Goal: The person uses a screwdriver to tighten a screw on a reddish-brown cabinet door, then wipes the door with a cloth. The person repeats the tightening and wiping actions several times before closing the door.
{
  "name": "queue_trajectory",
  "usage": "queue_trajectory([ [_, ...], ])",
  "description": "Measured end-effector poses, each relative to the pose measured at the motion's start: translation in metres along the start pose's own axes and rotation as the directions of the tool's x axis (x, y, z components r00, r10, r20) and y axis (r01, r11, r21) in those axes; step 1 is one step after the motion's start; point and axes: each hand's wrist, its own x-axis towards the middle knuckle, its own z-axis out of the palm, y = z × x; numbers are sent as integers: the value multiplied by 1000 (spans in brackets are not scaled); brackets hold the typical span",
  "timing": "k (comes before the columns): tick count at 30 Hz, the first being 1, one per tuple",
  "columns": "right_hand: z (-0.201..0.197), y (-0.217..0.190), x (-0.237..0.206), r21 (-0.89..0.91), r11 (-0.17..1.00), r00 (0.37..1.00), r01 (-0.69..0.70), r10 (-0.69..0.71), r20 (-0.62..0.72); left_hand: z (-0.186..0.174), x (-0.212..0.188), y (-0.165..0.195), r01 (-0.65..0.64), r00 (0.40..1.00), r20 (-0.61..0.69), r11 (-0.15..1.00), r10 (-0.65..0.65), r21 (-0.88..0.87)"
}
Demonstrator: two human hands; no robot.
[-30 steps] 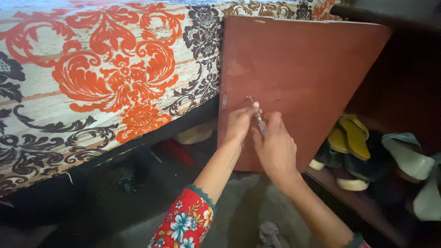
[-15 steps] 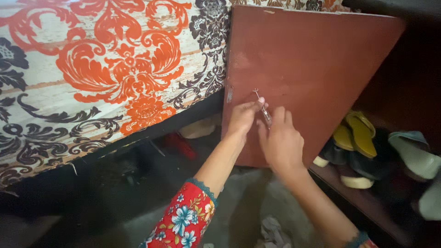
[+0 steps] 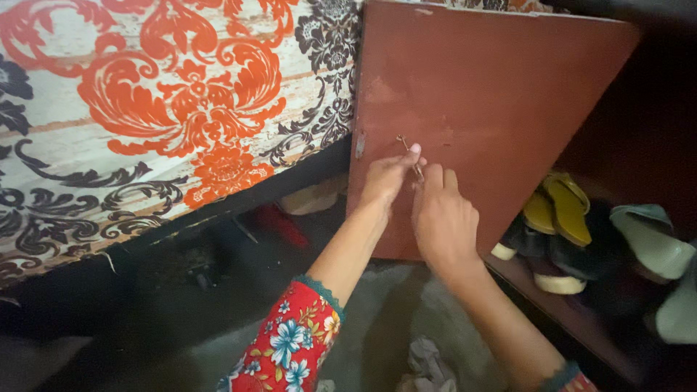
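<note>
A reddish-brown cabinet door (image 3: 494,109) stands open in front of me. A thin metal screwdriver-like tool (image 3: 409,154) rests with its tip against the door's inner face near the left edge. My left hand (image 3: 388,178) pinches the tool's shaft close to the tip, thumb on the door. My right hand (image 3: 443,218) is closed round the tool's lower end, just right of the left hand. The tool's handle is hidden inside the right fist. My left forearm wears a red floral sleeve (image 3: 290,341).
A bed with an orange, black and white patterned cover (image 3: 167,109) fills the left. Beneath it is dark space with a red object (image 3: 279,225). Right of the door, a shelf (image 3: 559,305) holds several shoes, among them yellow sandals (image 3: 559,207) and a grey shoe (image 3: 650,239). Crumpled cloth (image 3: 428,363) lies on the floor.
Both hands stay on the tool at the same spot on the door. The view has shifted slightly closer and lower; the hands sit a little higher against the door.
</note>
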Motion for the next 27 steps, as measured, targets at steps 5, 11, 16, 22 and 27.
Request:
queue_trajectory([
  [5,1,7,16,-194,965,965,-176,208,160,-6,0,-3,-177,978,104,983,181,-46],
  [11,-2,0,6,-41,999,999,-25,24,-29,-6,2,-3,-106,992,60,992,110,-70],
  [16,2,-8,10,-110,992,997,-64,67,24,-18,2,-1,-47,995,93,999,45,15],
  [22,-3,-2,12,-66,989,989,-134,137,49,-12,10,-6,-128,985,115,991,131,-32],
  [27,3,-5,5,-56,998,999,-35,35,4,-14,9,-7,-69,998,14,996,68,62],
])
